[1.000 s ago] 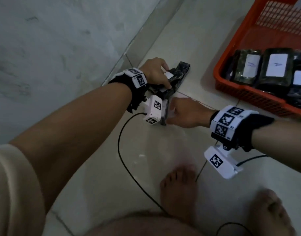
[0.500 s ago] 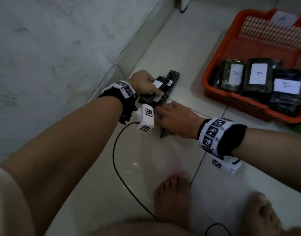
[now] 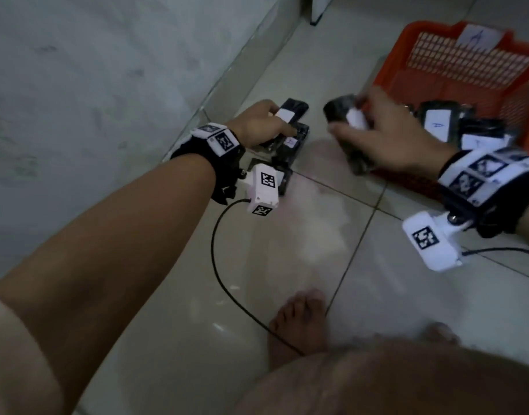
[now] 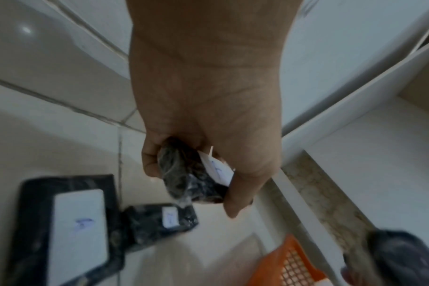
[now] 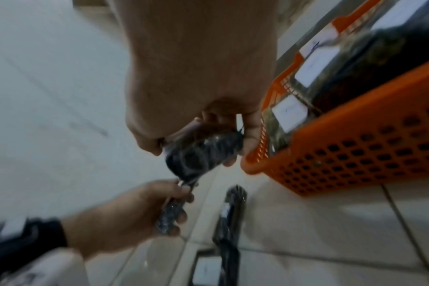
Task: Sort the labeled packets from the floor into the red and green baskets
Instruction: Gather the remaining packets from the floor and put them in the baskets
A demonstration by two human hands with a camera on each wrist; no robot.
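Right wrist view shows the right hand (image 5: 198,81) with thumb and fingers curled round a dark, film-wrapped packet (image 5: 201,152), which it carries in the air just beside the near corner of the red basket (image 5: 355,147). In the head view that packet's long axis runs from upper left to lower right, one end poking out towards the wall side, the other hidden under the palm; its white label faces up, but blur hides the letter.

The left hand (image 3: 257,124) is also closed on a packet of its own (image 4: 191,174), pinched between thumb and curled fingers. That packet points away from the wrist, its long axis roughly in line with the forearm, its label turned up and towards the thumb. It sits low, over the small heap of packets by the wall; whether it has left the heap I cannot tell.

Outward from there, two more labeled packets lie flat on the tiled floor (image 3: 287,265): a small packet (image 4: 159,220) and a large packet (image 4: 69,228), the small one touching the large one's far edge.

As for progress, several packets already lie side by side in the red basket, at least two showing an "A", like the basket's own tag (image 3: 478,37). Only a green sliver at the frame's right edge hints at the other basket. Judging by this, sorting is well under way, with the two held packets and at least those two on the floor left.
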